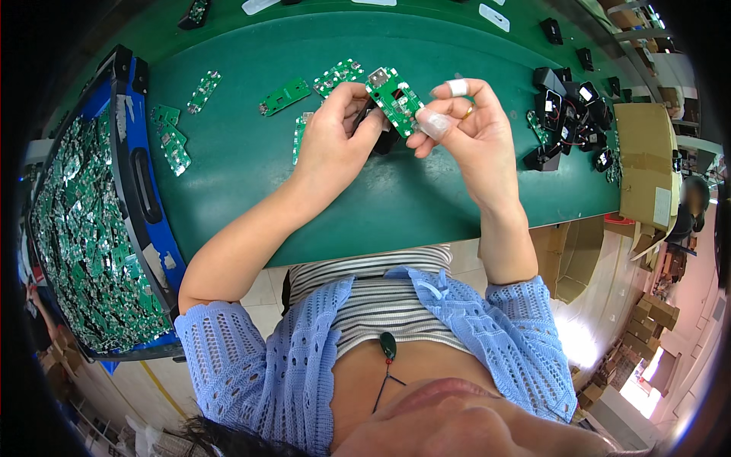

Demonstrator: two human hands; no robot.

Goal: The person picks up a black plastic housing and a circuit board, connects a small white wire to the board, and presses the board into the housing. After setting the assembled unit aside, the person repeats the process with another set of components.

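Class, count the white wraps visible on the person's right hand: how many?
2: on the right hand, a thumb wrap and, above it in the picture, a finger wrap. Others may be hidden.

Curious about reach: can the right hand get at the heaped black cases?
Likely yes: mostly tabletop shows between the right hand and the cases, though that hand apparently holds a circuit board.

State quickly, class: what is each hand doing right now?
Left hand: closed, holding a partly hidden black casing.
Right hand: closed, pinching a green circuit board by its lower end.
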